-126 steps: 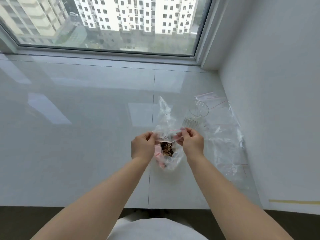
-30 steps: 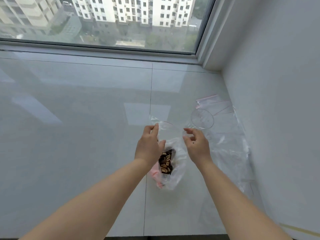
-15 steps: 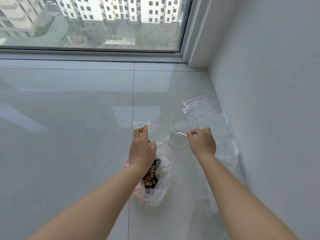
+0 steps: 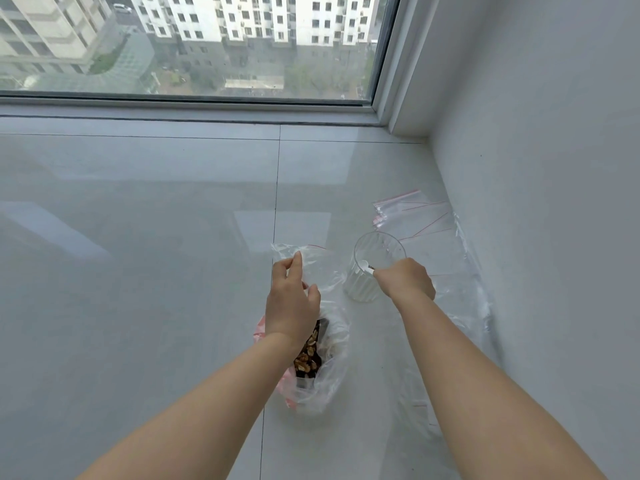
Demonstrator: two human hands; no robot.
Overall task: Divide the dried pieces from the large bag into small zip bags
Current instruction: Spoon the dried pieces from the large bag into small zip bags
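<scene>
The large clear bag (image 4: pixel 329 386) lies on the tiled sill with brown dried pieces (image 4: pixel 307 358) showing through its open mouth. My left hand (image 4: pixel 291 306) hovers over it and pinches the edge of a small clear zip bag (image 4: pixel 313 261) with a red seal line. My right hand (image 4: pixel 407 278) is at the rim of a ribbed clear cup (image 4: pixel 360 285) and is closed on a small white scoop (image 4: pixel 365 264) whose tip is inside the cup. My left wrist hides part of the large bag's mouth.
A stack of empty small zip bags (image 4: pixel 412 216) lies behind the cup by the right wall (image 4: pixel 536 237). More clear plastic (image 4: pixel 467 306) spreads along the wall. A window (image 4: pixel 207 46) runs across the far edge of the sill.
My right hand has let go of the small zip bag, moved right to the cup and closed on the scoop. My left hand still holds the small bag over the large bag.
</scene>
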